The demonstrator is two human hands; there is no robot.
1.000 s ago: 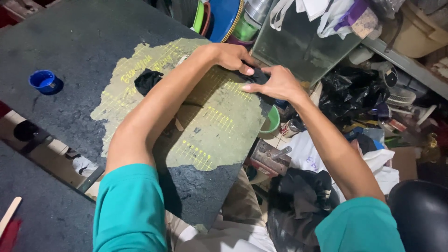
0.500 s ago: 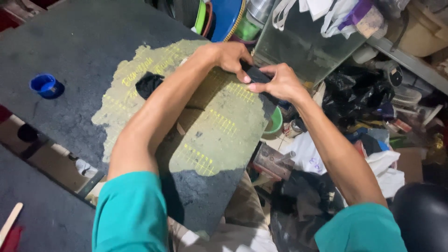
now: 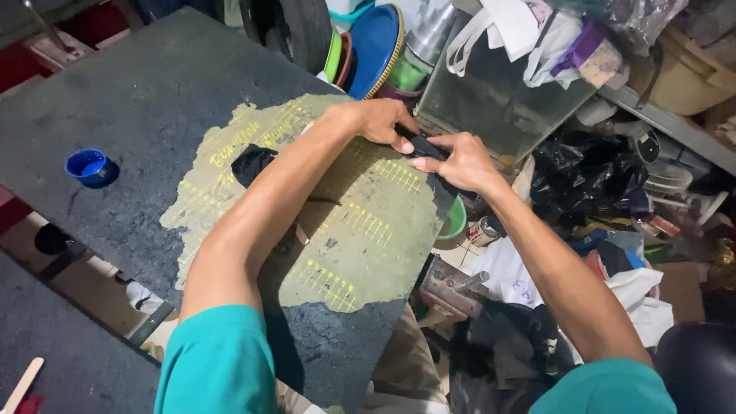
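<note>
Both my hands meet at the far right edge of a dark grey work board (image 3: 130,100) that has a worn yellowish patch (image 3: 368,238) with yellow markings. My left hand (image 3: 381,119) and my right hand (image 3: 460,162) each pinch a small piece of black fabric (image 3: 420,144) held between them over the board's edge. Most of that fabric is hidden by my fingers. A second scrap of black cloth (image 3: 251,162) lies loose on the yellowish patch, just left of my left forearm.
A small blue cup (image 3: 90,165) sits on the board at the left. Stacked coloured plates and bowls (image 3: 373,47), a glass pane (image 3: 498,92), bags and cloth clutter the right side. A wooden stick (image 3: 21,386) shows at bottom left.
Both hands stay together on the black fabric, with only small shifts of the fingers. The view has moved slightly.
</note>
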